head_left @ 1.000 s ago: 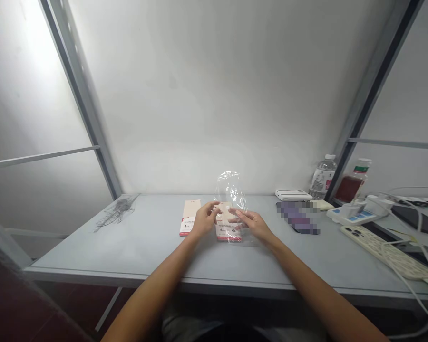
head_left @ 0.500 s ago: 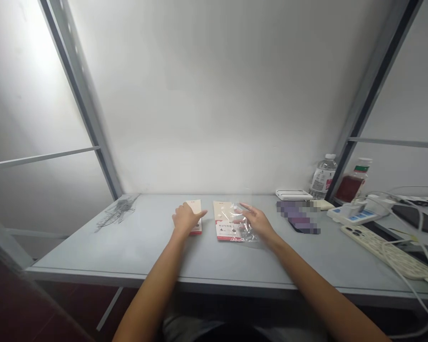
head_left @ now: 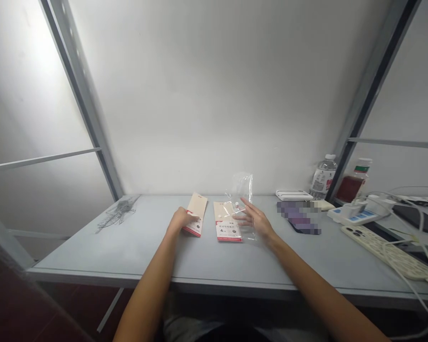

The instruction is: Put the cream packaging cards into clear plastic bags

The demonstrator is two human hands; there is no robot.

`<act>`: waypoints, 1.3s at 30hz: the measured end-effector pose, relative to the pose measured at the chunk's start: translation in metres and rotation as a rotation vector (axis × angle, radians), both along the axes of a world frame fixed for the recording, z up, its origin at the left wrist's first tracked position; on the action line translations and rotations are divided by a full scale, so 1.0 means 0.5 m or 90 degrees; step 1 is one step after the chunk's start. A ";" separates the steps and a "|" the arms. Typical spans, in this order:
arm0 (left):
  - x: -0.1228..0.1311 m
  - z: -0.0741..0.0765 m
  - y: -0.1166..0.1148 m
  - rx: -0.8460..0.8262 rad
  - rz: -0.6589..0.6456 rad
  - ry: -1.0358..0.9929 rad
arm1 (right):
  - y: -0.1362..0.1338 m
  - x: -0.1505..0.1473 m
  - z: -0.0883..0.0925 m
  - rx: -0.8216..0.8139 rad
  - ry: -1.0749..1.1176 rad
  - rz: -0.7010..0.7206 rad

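Observation:
My left hand (head_left: 180, 220) grips the lower end of a beige and red card (head_left: 197, 212) and tilts it up off the grey table (head_left: 128, 247). A second beige and red card (head_left: 227, 224) lies flat on the table between my hands. My right hand (head_left: 256, 219) pinches a clear plastic bag (head_left: 241, 190) that stands upright above the table, just right of the flat card.
At the right are a flat white box (head_left: 293, 194), a dark blurred item (head_left: 299, 216), a water bottle (head_left: 322, 177), a bottle of red-brown liquid (head_left: 353, 182), a white power strip (head_left: 387, 251) and several cables. A tangle of thin wire (head_left: 117, 212) lies at the far left. Metal frame posts flank the table.
The clear bag lay flat over the middle card; my right hand has lifted it upright. My left hand has closed on the left card and tilted it up.

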State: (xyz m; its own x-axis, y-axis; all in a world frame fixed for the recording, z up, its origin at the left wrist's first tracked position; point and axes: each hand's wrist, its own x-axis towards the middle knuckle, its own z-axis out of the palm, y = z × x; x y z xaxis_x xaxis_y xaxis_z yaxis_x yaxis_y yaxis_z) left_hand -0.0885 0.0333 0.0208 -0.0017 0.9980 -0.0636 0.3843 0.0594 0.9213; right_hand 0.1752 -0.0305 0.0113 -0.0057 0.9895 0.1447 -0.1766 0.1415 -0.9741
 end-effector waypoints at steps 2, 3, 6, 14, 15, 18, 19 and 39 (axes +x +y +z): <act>0.013 0.013 -0.009 -0.006 -0.012 -0.033 | 0.003 0.002 -0.003 0.009 0.012 0.003; 0.021 0.021 -0.016 0.015 -0.040 -0.095 | 0.004 0.003 -0.005 0.013 0.021 0.003; 0.046 0.040 -0.039 0.076 -0.201 -0.208 | 0.006 0.002 -0.008 0.019 0.053 0.004; 0.081 0.025 -0.058 0.079 -0.243 -0.125 | 0.009 0.002 -0.008 0.056 0.123 0.035; 0.082 0.023 -0.056 0.081 -0.239 -0.116 | 0.009 0.003 -0.007 0.060 0.123 0.040; 0.083 0.019 -0.051 0.076 -0.235 -0.115 | 0.006 0.004 -0.003 0.071 0.127 0.056; 0.083 0.019 -0.050 0.072 -0.235 -0.122 | 0.004 0.004 -0.001 0.074 0.127 0.059; 0.115 -0.001 -0.054 0.126 -0.159 -0.158 | -0.012 -0.013 0.008 0.035 0.147 0.133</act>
State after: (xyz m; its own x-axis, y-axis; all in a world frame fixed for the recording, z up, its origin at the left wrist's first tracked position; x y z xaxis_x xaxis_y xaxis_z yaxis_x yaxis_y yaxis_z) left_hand -0.0308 0.0063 0.0204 0.2334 0.9587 0.1625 0.1281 -0.1960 0.9722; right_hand 0.1686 -0.0365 0.0154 -0.1685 0.9610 0.2193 -0.4228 0.1305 -0.8968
